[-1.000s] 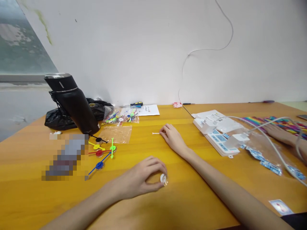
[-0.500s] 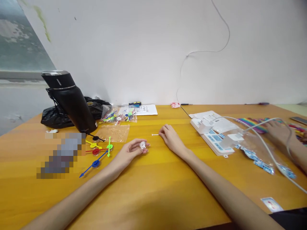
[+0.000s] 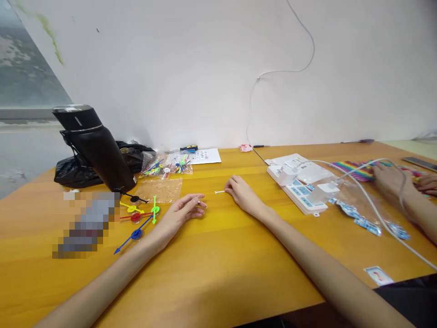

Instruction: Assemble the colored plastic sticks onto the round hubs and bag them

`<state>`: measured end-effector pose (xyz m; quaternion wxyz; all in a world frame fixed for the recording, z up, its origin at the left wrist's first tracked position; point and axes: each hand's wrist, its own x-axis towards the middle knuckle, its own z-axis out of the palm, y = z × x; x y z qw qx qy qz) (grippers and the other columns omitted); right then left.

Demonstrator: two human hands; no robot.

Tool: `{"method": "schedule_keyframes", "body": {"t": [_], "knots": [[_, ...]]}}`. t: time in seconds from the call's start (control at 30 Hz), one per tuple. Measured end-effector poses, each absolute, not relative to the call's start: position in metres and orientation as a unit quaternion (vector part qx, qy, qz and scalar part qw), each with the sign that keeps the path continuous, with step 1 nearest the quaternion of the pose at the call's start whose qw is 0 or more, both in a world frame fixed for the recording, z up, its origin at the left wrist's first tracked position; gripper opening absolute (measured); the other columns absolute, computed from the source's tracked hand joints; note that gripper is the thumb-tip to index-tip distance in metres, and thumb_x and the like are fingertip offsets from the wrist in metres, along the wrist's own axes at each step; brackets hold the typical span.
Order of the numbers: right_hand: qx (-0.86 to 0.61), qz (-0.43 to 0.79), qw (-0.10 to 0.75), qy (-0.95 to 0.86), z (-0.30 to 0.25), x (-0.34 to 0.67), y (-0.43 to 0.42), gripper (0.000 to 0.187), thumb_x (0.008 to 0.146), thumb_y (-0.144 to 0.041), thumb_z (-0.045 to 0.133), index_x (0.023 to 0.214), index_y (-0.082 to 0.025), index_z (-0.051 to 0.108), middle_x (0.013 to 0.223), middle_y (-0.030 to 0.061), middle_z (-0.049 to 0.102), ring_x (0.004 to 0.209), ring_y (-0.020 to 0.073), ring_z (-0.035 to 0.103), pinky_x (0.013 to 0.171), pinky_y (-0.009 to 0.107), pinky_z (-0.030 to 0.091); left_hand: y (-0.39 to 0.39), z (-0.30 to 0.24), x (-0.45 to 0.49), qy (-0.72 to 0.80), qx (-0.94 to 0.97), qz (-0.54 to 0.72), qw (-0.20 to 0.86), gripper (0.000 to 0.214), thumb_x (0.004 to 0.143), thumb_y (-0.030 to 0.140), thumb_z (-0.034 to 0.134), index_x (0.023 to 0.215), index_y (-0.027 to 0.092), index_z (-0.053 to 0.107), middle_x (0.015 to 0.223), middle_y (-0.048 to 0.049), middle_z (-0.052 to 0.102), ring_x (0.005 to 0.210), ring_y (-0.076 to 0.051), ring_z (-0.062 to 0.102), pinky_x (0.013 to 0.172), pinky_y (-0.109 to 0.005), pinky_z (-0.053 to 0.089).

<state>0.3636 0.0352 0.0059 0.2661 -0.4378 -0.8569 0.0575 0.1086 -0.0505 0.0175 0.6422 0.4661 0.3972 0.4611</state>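
Observation:
My left hand [image 3: 186, 208] has its fingers curled around a small white round piece [image 3: 199, 202], of which only a sliver shows between thumb and fingers. Close by on the right, my right hand [image 3: 241, 193] pinches a thin white spinner arrow [image 3: 219, 192], its end sticking out to the left. Left of my left hand lie several arrow spinners with round bases: a green one [image 3: 155, 210], a blue one [image 3: 136, 234], a red one [image 3: 135, 217], a yellow one [image 3: 132, 209] and a black one [image 3: 135, 199].
A black bottle [image 3: 104, 155] stands at left before a black bag [image 3: 77, 171]. Behind lie a bag of spinners [image 3: 167, 166] and a flat clear bag [image 3: 164, 190]. At right are a power strip [image 3: 300, 196], cables, a card [image 3: 378, 276] and another person's hand [image 3: 391, 180].
My left hand has turned, so the white round piece is now mostly hidden by its fingers. My right hand still pinches the white arrow. The view has shifted slightly.

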Motion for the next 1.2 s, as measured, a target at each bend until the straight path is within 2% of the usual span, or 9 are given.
{"method": "schedule_keyframes", "body": {"t": [0.1,0.2,0.43,0.53,0.63,0.73,0.87,1.0,1.2], "knots": [[-0.427,0.056,0.26,-0.864,0.008,0.365,0.035,0.012,0.101,-0.018,0.052,0.091,-0.019,0.058,0.099,0.0095,0.062,0.096,0.0241,0.056,0.091,0.038,0.047,-0.052,0.019,0.107,0.383,0.465,0.467,0.647,0.048,0.091,0.049,0.07,0.125,0.017,0.065,0.095,-0.0053,0.071,0.081,-0.014,0.066,0.084,-0.03,0.054],[-0.416,0.076,0.257,-0.869,0.015,0.37,0.033,0.009,0.101,-0.021,0.052,0.096,-0.019,0.06,0.103,0.0094,0.062,0.099,0.024,0.057,0.091,0.038,0.048,-0.053,0.019,0.106,0.376,0.468,0.474,0.644,0.039,0.095,0.051,0.064,0.115,0.018,0.066,0.09,-0.0044,0.07,0.081,-0.014,0.065,0.083,-0.028,0.053],[-0.418,0.107,0.239,-0.87,0.023,0.379,0.035,0.009,0.099,-0.02,0.054,0.091,-0.019,0.06,0.102,0.01,0.062,0.099,0.0243,0.058,0.091,0.038,0.048,-0.05,0.017,0.103,0.4,0.465,0.487,0.622,0.036,0.093,0.051,0.066,0.1,0.016,0.073,0.109,-0.0065,0.066,0.094,-0.015,0.062,0.086,-0.024,0.052],[-0.424,0.117,0.253,-0.862,0.023,0.377,0.033,0.01,0.1,-0.023,0.053,0.094,-0.019,0.059,0.101,0.0098,0.065,0.095,0.0237,0.06,0.087,0.037,0.048,-0.049,0.017,0.101,0.399,0.455,0.484,0.632,0.035,0.093,0.05,0.067,0.106,0.018,0.072,0.099,-0.0046,0.068,0.088,-0.012,0.061,0.084,-0.022,0.051],[-0.435,0.177,0.283,-0.836,0.028,0.371,0.027,0.01,0.1,-0.026,0.053,0.098,-0.02,0.06,0.096,0.0065,0.069,0.088,0.021,0.064,0.081,0.034,0.049,-0.05,0.019,0.1,0.395,0.453,0.471,0.646,0.036,0.094,0.051,0.066,0.111,0.02,0.069,0.083,-0.0013,0.066,0.076,-0.01,0.059,0.072,-0.018,0.048],[-0.405,0.242,0.34,-0.814,0.035,0.359,0.016,0.009,0.098,-0.029,0.058,0.097,-0.021,0.062,0.095,0.0037,0.071,0.088,0.0186,0.066,0.084,0.031,0.05,-0.05,0.02,0.101,0.394,0.458,0.464,0.647,0.034,0.092,0.049,0.068,0.107,0.019,0.069,0.085,-0.0021,0.069,0.07,-0.008,0.058,0.066,-0.016,0.046],[-0.368,0.335,0.395,-0.772,0.031,0.339,0.004,0.013,0.093,-0.033,0.064,0.095,-0.02,0.066,0.095,0.003,0.071,0.091,0.0179,0.066,0.087,0.031,0.051,-0.05,0.021,0.103,0.391,0.456,0.461,0.653,0.031,0.09,0.045,0.071,0.103,0.017,0.071,0.101,-0.0072,0.075,0.078,-0.011,0.064,0.078,-0.021,0.052],[-0.345,0.477,0.401,-0.702,0.017,0.324,0.001,0.022,0.087,-0.038,0.072,0.095,-0.019,0.067,0.096,0.0033,0.071,0.092,0.0181,0.068,0.088,0.032,0.053,-0.051,0.022,0.103,0.398,0.424,0.463,0.669,0.034,0.086,0.037,0.077,0.114,0.018,0.072,0.113,-0.0094,0.076,0.097,-0.018,0.071,0.096,-0.031,0.053],[-0.37,0.547,0.422,-0.621,0.017,0.323,0.002,0.025,0.081,-0.04,0.078,0.091,-0.019,0.071,0.093,0.0023,0.072,0.089,0.0159,0.067,0.089,0.03,0.05,-0.049,0.02,0.104,0.397,0.437,0.441,0.676,0.039,0.086,0.031,0.078,0.123,0.019,0.071,0.123,-0.01,0.075,0.103,-0.019,0.073,0.106,-0.034,0.051]]}}
